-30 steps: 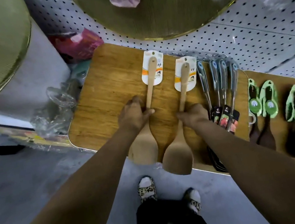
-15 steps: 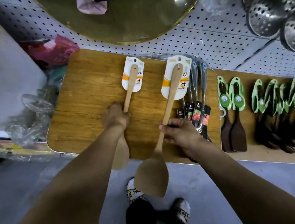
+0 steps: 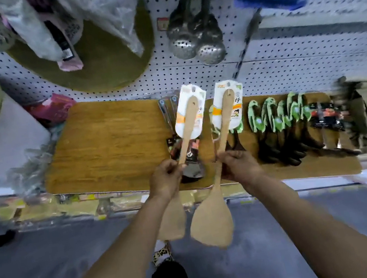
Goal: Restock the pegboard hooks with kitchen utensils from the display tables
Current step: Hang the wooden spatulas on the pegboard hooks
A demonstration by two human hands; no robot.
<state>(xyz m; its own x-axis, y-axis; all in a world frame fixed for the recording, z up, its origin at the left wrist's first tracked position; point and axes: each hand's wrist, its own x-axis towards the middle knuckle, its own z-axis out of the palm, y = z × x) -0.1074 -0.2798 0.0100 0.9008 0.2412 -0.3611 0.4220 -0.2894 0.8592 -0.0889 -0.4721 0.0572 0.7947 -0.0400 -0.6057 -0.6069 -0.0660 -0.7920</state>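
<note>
I hold two wooden spatulas with white and orange card tags on their handle ends. My left hand [image 3: 165,178] grips the handle of the left spatula [image 3: 186,133], whose blade hangs below my wrist. My right hand [image 3: 240,165] grips the right spatula [image 3: 210,222] at mid handle, blade down toward the floor. Both spatulas are lifted above the wooden display table [image 3: 110,144]. The white pegboard [image 3: 286,61] rises behind the table.
Green-tagged dark spatulas [image 3: 280,121] lie in a row on the table's right part, with metal utensils [image 3: 169,121] behind the held spatulas. Perforated metal skimmers [image 3: 196,36], plastic-wrapped goods [image 3: 82,17] and a round gold board [image 3: 101,67] hang on the pegboard. Grey floor lies below.
Both spatulas have come up off the table and shifted right, now over the metal utensils. The view has tilted up, showing more of the pegboard.
</note>
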